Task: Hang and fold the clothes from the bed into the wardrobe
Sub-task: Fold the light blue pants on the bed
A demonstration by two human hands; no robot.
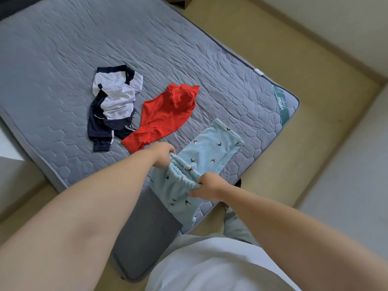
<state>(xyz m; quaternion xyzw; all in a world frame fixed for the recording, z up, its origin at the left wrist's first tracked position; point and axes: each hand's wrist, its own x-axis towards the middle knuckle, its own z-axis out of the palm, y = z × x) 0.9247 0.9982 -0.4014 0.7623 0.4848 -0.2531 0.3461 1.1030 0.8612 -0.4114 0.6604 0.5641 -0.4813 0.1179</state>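
Both hands hold the pants (212, 152), a pale blue pair printed with small dark birds, by the gathered waistband at the bed's near edge. The left hand (162, 156) has its fingers curled over the waistband's end at 10 o'clock, its grip closed on the cloth. The right hand (210, 185) pinches the other end at 4 o'clock between thumb and fingers, its grip likewise closed on the cloth. The waistband spans the gap between them, a little slack. From it one part of the pants runs flat over the bed (63, 49) toward 1 o'clock and ends in a hem near the bed's corner. Another part hangs toward 6 o'clock over the bed's edge.

Two more garments lie on the bed's grey quilted cover. The red top (165, 114) lies crumpled at 12 o'clock from the left hand, its near end close beside the knuckles. The tracksuit (113, 101), navy and white, lies bunched at 9 o'clock from the red top; whether their near ends touch I cannot tell. A green label (282, 106) sits on the bed's corner at 3 o'clock of the view. Tan floor (315, 122) borders the bed at 3 and 6 o'clock. The person's white shirt (210, 265) fills the view at 6 o'clock
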